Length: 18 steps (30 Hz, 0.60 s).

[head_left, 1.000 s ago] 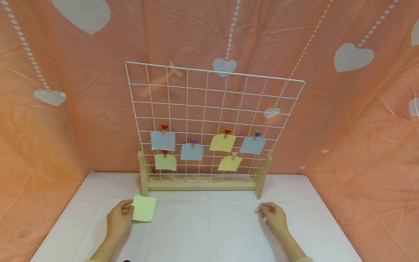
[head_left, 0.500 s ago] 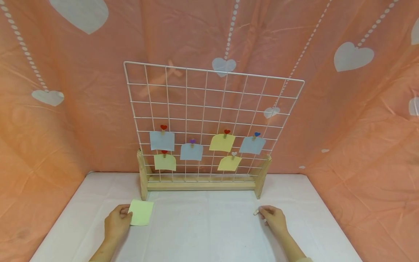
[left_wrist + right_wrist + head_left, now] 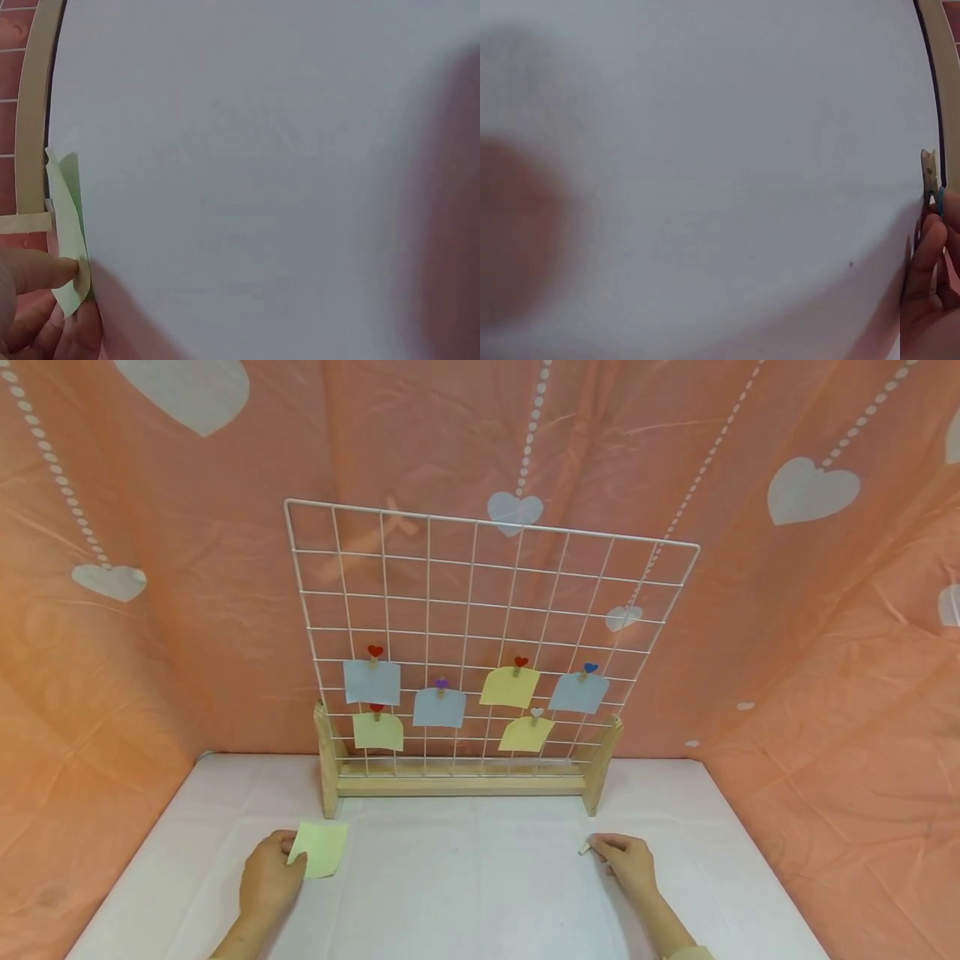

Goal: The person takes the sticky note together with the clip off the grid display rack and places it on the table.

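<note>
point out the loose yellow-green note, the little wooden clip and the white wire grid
yellow-green paper note point(image 3: 321, 848), head view, middle of the sheet
small wooden clothespin clip point(image 3: 928, 174), right wrist view, its upper wooden shaft
white wire grid panel point(image 3: 491, 524), head view, top rim wire

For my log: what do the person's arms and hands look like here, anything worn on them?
Both forearms are bare. The left hand and right hand show no gloves, rings or watch that I can make out. At the bottom edge of the head view, a pale, light-coloured sleeve cuff shows on the right arm; the left arm's sleeve is barely in frame.

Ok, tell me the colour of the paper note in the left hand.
Pale yellow-green; the note pinched by the left hand shows best in the head view.
</note>
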Each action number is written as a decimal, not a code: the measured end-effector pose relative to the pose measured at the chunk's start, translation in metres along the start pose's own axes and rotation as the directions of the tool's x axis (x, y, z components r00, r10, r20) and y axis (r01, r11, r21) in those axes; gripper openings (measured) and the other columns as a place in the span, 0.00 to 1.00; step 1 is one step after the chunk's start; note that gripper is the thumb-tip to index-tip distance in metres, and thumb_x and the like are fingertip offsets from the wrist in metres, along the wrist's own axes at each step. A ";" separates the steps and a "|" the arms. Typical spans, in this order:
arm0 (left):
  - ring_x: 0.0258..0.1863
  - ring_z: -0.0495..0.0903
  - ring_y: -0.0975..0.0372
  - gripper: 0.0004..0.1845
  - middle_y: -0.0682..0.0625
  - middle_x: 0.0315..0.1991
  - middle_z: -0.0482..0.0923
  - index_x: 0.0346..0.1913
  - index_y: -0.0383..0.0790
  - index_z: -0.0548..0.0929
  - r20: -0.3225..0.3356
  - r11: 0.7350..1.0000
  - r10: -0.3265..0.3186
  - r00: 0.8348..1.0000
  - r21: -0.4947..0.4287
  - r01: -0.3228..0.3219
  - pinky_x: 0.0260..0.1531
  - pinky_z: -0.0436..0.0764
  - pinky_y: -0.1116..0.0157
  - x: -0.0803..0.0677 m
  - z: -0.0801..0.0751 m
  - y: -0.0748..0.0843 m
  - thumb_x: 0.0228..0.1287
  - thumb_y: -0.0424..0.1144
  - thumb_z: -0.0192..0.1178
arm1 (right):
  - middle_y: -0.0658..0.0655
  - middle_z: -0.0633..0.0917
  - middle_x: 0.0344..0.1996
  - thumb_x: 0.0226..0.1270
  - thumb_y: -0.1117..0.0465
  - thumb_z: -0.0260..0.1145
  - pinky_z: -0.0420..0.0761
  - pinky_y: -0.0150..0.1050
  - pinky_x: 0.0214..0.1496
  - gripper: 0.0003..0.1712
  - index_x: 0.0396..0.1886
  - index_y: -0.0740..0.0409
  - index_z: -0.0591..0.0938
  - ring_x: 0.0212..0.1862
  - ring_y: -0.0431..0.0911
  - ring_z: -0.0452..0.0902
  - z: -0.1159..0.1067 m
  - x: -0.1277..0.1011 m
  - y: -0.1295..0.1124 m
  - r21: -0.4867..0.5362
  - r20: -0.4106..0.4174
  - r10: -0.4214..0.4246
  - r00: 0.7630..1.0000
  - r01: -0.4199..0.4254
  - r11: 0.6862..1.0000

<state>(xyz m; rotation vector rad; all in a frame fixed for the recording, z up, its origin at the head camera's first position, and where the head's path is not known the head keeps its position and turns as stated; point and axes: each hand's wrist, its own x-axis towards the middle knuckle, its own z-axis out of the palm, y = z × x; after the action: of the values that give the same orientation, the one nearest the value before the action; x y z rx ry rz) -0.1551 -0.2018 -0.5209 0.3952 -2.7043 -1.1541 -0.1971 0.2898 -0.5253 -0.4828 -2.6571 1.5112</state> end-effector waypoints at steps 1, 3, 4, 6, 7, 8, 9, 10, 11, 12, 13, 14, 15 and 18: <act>0.36 0.80 0.48 0.20 0.33 0.38 0.80 0.50 0.22 0.75 0.010 1.000 -0.003 1.000 0.011 0.003 0.28 0.76 0.58 0.000 0.000 0.002 0.54 0.29 0.59 | 0.50 0.83 0.19 0.61 0.59 0.68 0.76 0.28 0.22 0.16 0.41 0.69 0.85 0.21 0.39 0.74 0.000 0.000 0.000 0.000 -0.002 -0.002 1.000 0.002 1.000; 0.38 0.78 0.45 0.21 0.32 0.39 0.78 0.51 0.22 0.75 0.015 0.999 -0.012 1.000 0.049 0.011 0.30 0.76 0.54 -0.001 -0.001 0.004 0.55 0.30 0.59 | 0.50 0.83 0.19 0.60 0.60 0.68 0.76 0.28 0.22 0.15 0.40 0.69 0.85 0.20 0.39 0.73 0.001 0.000 0.000 0.001 -0.009 -0.006 1.000 0.006 1.000; 0.39 0.78 0.43 0.21 0.32 0.39 0.77 0.51 0.22 0.74 0.015 0.998 -0.015 1.000 0.063 0.014 0.31 0.77 0.52 -0.001 -0.001 0.005 0.55 0.31 0.59 | 0.49 0.83 0.19 0.60 0.60 0.68 0.76 0.28 0.21 0.15 0.40 0.69 0.85 0.20 0.39 0.73 0.001 0.000 0.000 -0.001 -0.011 -0.008 1.000 0.008 1.000; 0.41 0.76 0.41 0.21 0.31 0.40 0.75 0.51 0.22 0.74 0.010 0.996 -0.021 1.000 0.088 0.020 0.35 0.76 0.48 -0.002 -0.001 0.006 0.55 0.32 0.59 | 0.49 0.83 0.19 0.60 0.60 0.68 0.76 0.28 0.21 0.15 0.39 0.69 0.85 0.19 0.39 0.73 0.001 -0.001 -0.001 -0.009 -0.012 -0.012 1.000 0.012 1.000; 0.42 0.75 0.41 0.21 0.30 0.41 0.75 0.51 0.22 0.74 0.007 0.995 -0.020 1.000 0.097 0.019 0.36 0.76 0.47 -0.002 0.000 0.006 0.56 0.32 0.59 | 0.49 0.83 0.19 0.60 0.60 0.68 0.76 0.28 0.21 0.15 0.39 0.69 0.85 0.19 0.39 0.72 0.001 -0.001 -0.001 -0.011 -0.014 -0.012 1.000 0.012 1.000; 0.43 0.75 0.40 0.22 0.30 0.42 0.75 0.51 0.21 0.74 0.004 0.995 -0.020 1.000 0.100 0.020 0.37 0.77 0.47 -0.002 0.000 0.005 0.56 0.33 0.59 | 0.49 0.83 0.19 0.60 0.60 0.68 0.76 0.28 0.21 0.15 0.40 0.70 0.84 0.19 0.39 0.72 0.001 -0.001 -0.001 -0.011 -0.015 -0.013 1.000 0.013 1.000; 0.44 0.75 0.40 0.22 0.29 0.43 0.74 0.51 0.21 0.73 0.001 0.994 -0.020 1.000 0.105 0.020 0.37 0.77 0.46 -0.003 0.001 0.005 0.57 0.34 0.59 | 0.49 0.82 0.20 0.60 0.60 0.68 0.76 0.29 0.21 0.15 0.40 0.70 0.84 0.20 0.39 0.72 0.000 -0.001 -0.002 -0.012 -0.013 -0.014 1.000 0.014 1.000; 0.44 0.74 0.39 0.22 0.28 0.43 0.74 0.51 0.21 0.73 -0.002 0.994 -0.018 1.000 0.106 0.019 0.38 0.77 0.46 -0.003 0.001 0.005 0.58 0.35 0.59 | 0.49 0.82 0.20 0.61 0.60 0.68 0.76 0.29 0.21 0.16 0.41 0.70 0.84 0.20 0.39 0.72 0.000 -0.001 -0.002 -0.011 -0.012 -0.015 1.000 0.015 1.000; 0.44 0.74 0.39 0.22 0.28 0.44 0.73 0.51 0.21 0.73 -0.007 0.994 -0.019 1.000 0.109 0.019 0.39 0.76 0.45 -0.004 0.001 0.005 0.59 0.36 0.59 | 0.50 0.82 0.20 0.61 0.60 0.68 0.76 0.29 0.21 0.16 0.42 0.70 0.83 0.20 0.39 0.72 0.000 -0.001 -0.003 -0.008 -0.010 -0.017 1.000 0.017 1.000; 0.45 0.74 0.39 0.23 0.28 0.45 0.73 0.51 0.20 0.73 -0.009 0.994 -0.018 1.000 0.111 0.019 0.39 0.77 0.45 -0.004 0.002 0.005 0.59 0.37 0.59 | 0.50 0.81 0.19 0.61 0.61 0.67 0.77 0.29 0.22 0.16 0.42 0.71 0.83 0.21 0.39 0.72 0.000 -0.001 -0.003 -0.006 -0.008 -0.019 1.000 0.019 1.000; 0.45 0.74 0.39 0.23 0.27 0.45 0.73 0.51 0.20 0.73 -0.013 0.994 -0.017 1.000 0.112 0.018 0.39 0.76 0.45 -0.005 0.002 0.005 0.60 0.37 0.58 | 0.50 0.81 0.20 0.62 0.61 0.67 0.77 0.29 0.22 0.16 0.43 0.71 0.83 0.20 0.39 0.72 0.000 -0.001 -0.004 -0.003 -0.008 -0.020 1.000 0.020 1.000; 0.46 0.73 0.39 0.23 0.27 0.46 0.72 0.51 0.20 0.73 -0.015 0.994 -0.016 1.000 0.112 0.018 0.40 0.76 0.45 -0.005 0.002 0.006 0.61 0.38 0.58 | 0.50 0.81 0.20 0.62 0.61 0.67 0.77 0.29 0.22 0.17 0.43 0.71 0.82 0.21 0.39 0.72 0.000 -0.001 -0.005 0.000 -0.007 -0.021 1.000 0.021 1.000; 0.46 0.73 0.39 0.23 0.27 0.47 0.71 0.52 0.20 0.73 -0.015 0.994 -0.015 1.000 0.112 0.017 0.41 0.76 0.45 -0.005 0.002 0.006 0.61 0.38 0.57 | 0.50 0.81 0.20 0.62 0.61 0.66 0.76 0.29 0.21 0.17 0.44 0.71 0.82 0.20 0.39 0.72 -0.001 -0.001 -0.006 0.007 -0.009 -0.020 1.000 0.020 1.000; 0.48 0.72 0.39 0.23 0.27 0.49 0.70 0.53 0.21 0.72 -0.016 0.994 -0.018 1.000 0.103 0.019 0.42 0.75 0.45 -0.005 0.002 0.008 0.63 0.39 0.56 | 0.51 0.81 0.20 0.62 0.62 0.66 0.75 0.29 0.20 0.16 0.44 0.72 0.82 0.19 0.39 0.72 -0.001 -0.001 -0.009 0.032 -0.021 -0.012 1.000 0.012 0.999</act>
<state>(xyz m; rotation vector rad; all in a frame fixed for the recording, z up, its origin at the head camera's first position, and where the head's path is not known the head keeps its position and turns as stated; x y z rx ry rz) -0.1523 -0.1938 -0.5166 0.4426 -2.7607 -1.0140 -0.1981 0.2858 -0.5171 -0.4773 -2.6107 1.5346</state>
